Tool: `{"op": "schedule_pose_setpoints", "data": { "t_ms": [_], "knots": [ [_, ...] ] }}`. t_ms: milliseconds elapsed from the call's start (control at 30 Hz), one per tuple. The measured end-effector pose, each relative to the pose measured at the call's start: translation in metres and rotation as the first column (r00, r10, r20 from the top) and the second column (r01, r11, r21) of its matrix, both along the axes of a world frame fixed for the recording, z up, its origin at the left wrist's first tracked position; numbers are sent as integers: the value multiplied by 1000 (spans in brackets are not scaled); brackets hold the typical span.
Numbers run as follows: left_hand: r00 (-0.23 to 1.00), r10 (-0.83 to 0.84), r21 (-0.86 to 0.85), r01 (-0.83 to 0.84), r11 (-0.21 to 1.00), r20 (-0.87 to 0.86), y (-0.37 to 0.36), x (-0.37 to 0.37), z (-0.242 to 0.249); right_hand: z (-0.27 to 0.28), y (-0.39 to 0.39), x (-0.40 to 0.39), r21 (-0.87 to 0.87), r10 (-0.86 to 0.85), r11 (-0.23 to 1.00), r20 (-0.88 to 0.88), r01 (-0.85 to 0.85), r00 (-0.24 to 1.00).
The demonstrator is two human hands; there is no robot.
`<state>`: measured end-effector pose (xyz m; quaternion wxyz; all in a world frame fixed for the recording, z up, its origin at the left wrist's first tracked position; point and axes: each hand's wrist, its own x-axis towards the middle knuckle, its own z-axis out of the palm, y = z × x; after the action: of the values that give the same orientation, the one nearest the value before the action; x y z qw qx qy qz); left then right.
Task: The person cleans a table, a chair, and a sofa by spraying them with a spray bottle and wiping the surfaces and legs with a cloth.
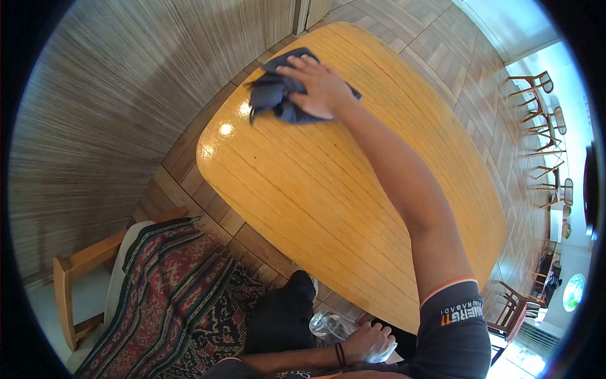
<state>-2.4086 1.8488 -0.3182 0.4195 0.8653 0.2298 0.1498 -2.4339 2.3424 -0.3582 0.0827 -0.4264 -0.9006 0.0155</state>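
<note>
My right hand (319,85) presses a dark grey cloth (268,95) onto the wooden table (353,208), near its far left corner. The fingers lie over the bunched cloth, and its edges stick out on both sides. Low in the view, close to my body, my left hand (366,342) is closed around a clear plastic bottle (329,325) with a white top (384,352). The bottle is tilted, and part of it is hidden behind the hand. Wet, shiny spots show on the tabletop left of the cloth.
A wood-grain panel wall (120,82) runs along the left. At lower left stands a wooden chair (95,259) with a patterned woven cloth (170,271) draped over it. More chairs (543,120) stand at the far right on the tiled floor (435,31).
</note>
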Motion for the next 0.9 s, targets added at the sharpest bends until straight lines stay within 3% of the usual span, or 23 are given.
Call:
{"op": "schedule_pose_setpoints", "data": {
  "t_ms": [67,200,367,433,533,700,733,833,900],
  "knots": [
    [998,20,-9,-19,1000,64,11,-7,-2,-1,37,10,18,-95,995,26,95,995],
    [999,31,-7,-31,1000,19,22,-13,-2,-10,96,58,33,-363,932,16,362,932],
    [999,53,-21,-53,998,-11,29,-18,1,3,102,132,-109,-769,632,32,767,638],
    [997,78,-9,-78,997,-3,26,-16,1,-3,94,143,-19,-844,534,43,845,534],
    [993,114,-28,-112,993,40,14,-15,0,-15,78,138,-12,-754,655,41,755,655],
    [988,89,-162,-68,984,127,-19,9,-19,-4,-32,114,-43,-514,858,-57,512,856],
    [999,4,-197,6,980,48,-13,4,-10,-3,-60,112,-33,-436,900,-62,434,898],
    [986,-128,-437,161,885,103,-34,24,-36,7,-156,108,-79,-325,945,-92,318,941],
    [964,-255,-453,259,853,72,-24,21,-34,21,-225,110,-162,-326,936,-74,312,942]
  ]
}}
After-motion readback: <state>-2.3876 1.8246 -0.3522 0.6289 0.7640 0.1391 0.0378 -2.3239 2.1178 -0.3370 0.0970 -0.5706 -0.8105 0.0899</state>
